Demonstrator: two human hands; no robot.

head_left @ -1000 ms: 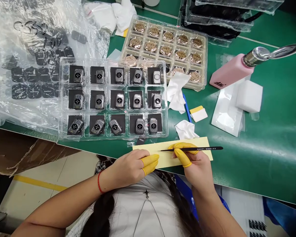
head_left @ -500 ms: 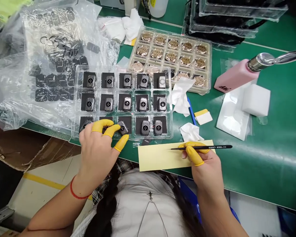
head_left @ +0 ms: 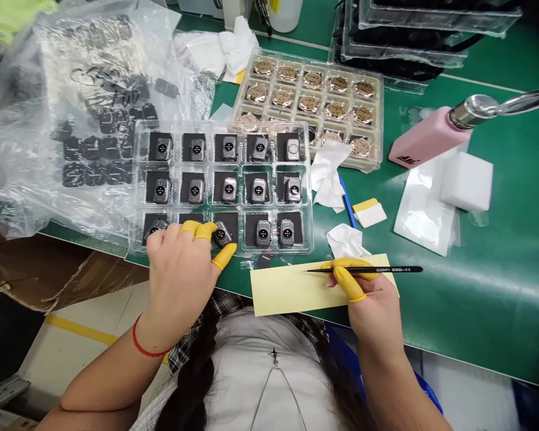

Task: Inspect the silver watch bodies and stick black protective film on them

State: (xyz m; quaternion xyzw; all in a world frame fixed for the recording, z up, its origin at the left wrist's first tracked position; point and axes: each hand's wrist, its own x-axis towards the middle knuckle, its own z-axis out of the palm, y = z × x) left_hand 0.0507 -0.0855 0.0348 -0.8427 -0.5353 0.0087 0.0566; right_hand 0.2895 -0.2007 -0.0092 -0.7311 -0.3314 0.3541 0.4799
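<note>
My left hand, in yellow finger cots, reaches over the front row of a clear plastic tray. Its forefinger and thumb close on opposite sides of a tilted dark smartwatch case in the middle pocket. Several more watch cases sit back-up on black squares in the other pockets; my hand partly hides those at the front left. Black tweezers lie level in my right hand, pinched between cot-covered fingers, their tips pointing left above a pale yellow paper sheet.
Behind the tray stands a second tray of round gold-rimmed watches. A pink pump bottle and a white foam block are at the right. Plastic bags cover the left. White wipes and a blue stick lie between.
My left thumb and forefinger have drawn in closer around the front-row watch case. My right hand with the tweezers has shifted very slightly left.
</note>
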